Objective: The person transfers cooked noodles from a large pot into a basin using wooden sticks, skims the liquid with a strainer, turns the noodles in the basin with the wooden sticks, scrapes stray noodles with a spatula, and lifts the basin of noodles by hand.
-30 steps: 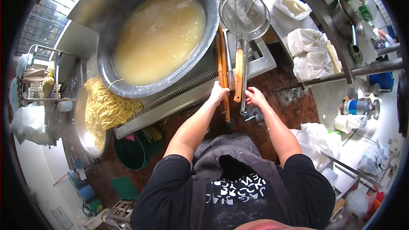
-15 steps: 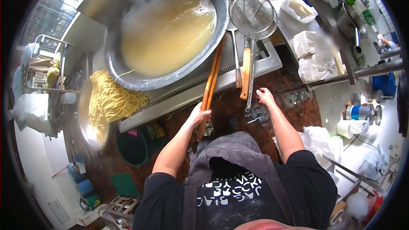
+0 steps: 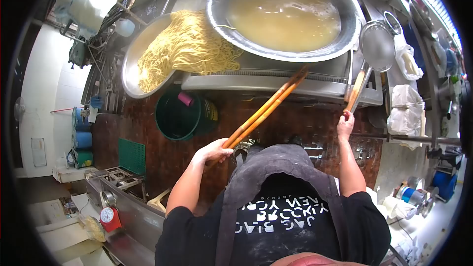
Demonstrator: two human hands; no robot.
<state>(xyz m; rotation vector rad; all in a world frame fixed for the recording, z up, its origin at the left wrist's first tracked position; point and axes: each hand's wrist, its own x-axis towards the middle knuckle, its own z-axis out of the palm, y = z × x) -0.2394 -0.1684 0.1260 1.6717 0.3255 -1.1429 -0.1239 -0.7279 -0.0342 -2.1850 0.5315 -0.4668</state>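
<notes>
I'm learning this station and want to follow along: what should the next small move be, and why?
Probably close the right hand around the wooden handle by the strainer: its fingers are at that handle's lower end, while the left hand is occupied with the long sticks.

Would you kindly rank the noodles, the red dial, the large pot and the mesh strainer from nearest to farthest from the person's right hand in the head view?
From the right hand:
1. Mesh strainer: ahead, reaching down to the fingertips or almost.
2. Large pot: ahead, to the left.
3. Noodles: farther left, beyond the pot.
4. Red dial: far left, low in the view.
</notes>
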